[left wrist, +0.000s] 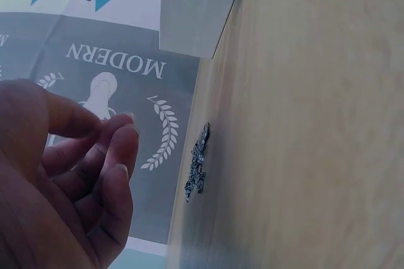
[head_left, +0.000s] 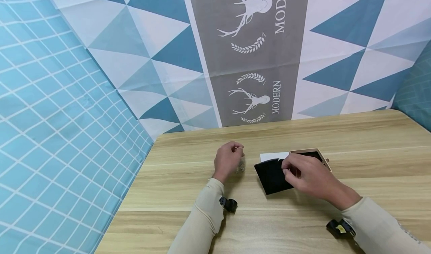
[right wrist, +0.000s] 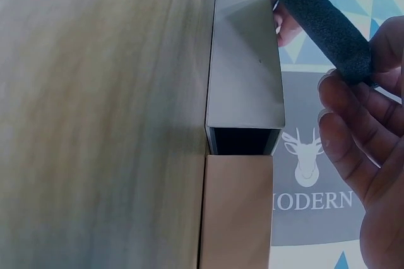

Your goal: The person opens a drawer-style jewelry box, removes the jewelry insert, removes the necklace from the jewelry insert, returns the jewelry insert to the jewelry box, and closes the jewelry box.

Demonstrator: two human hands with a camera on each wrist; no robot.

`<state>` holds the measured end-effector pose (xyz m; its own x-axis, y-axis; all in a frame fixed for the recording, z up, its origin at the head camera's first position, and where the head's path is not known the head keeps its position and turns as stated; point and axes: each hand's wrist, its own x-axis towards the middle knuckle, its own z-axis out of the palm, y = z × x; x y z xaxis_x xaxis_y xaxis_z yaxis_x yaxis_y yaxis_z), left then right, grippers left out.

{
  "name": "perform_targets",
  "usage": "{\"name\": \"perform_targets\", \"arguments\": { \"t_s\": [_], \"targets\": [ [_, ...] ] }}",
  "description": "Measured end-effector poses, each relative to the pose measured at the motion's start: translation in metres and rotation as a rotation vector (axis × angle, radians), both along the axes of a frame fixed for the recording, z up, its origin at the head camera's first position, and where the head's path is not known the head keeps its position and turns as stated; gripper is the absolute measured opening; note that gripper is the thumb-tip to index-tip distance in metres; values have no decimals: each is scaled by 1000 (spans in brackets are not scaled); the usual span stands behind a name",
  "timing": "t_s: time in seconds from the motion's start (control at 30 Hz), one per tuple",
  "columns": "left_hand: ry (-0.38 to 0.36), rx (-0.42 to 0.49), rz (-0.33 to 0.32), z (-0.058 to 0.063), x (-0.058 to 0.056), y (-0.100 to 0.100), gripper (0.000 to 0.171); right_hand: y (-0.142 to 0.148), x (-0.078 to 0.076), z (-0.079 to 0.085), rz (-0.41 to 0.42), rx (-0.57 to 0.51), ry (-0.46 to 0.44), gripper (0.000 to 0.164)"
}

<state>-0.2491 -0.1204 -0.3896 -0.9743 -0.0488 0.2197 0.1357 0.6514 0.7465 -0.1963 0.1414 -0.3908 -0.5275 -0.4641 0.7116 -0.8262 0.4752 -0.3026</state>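
Observation:
My right hand (head_left: 311, 175) pinches a black foam sheet (head_left: 272, 177) between thumb and fingers, holding it tilted above the table. The right wrist view shows the foam (right wrist: 315, 19) edge-on, its corner at the fingertips. Behind it are a white box part (right wrist: 246, 60), dark inside its near end, and a tan open box part (right wrist: 238, 212) end to end with it. My left hand (head_left: 229, 158) hovers with loosely curled fingers, thumb near the index tip, nothing visible between them. Beneath it a small textured silvery piece (left wrist: 198, 163) lies on the table.
The wood-grain table (head_left: 377, 160) reaches back to a patterned cloth (head_left: 249, 59) with deer prints. A blue grid cloth (head_left: 50, 134) hangs along the left side. A small tab (head_left: 328, 160) sticks out from the tan box part's right side.

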Motion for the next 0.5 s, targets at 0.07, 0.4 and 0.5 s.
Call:
{"name": "perform_targets", "arguments": {
  "t_s": [0.07, 0.4, 0.5],
  "targets": [
    [-5, 12, -26, 0, 0, 0, 23, 0, 0, 0, 2, -2, 3, 33],
    [-22, 54, -153, 0, 2, 2, 23, 0, 1, 1, 3, -5, -6, 33],
    [-17, 56, -171, 0, 1, 2, 22, 0, 1, 0, 3, -7, -7, 33]
  ]
}}
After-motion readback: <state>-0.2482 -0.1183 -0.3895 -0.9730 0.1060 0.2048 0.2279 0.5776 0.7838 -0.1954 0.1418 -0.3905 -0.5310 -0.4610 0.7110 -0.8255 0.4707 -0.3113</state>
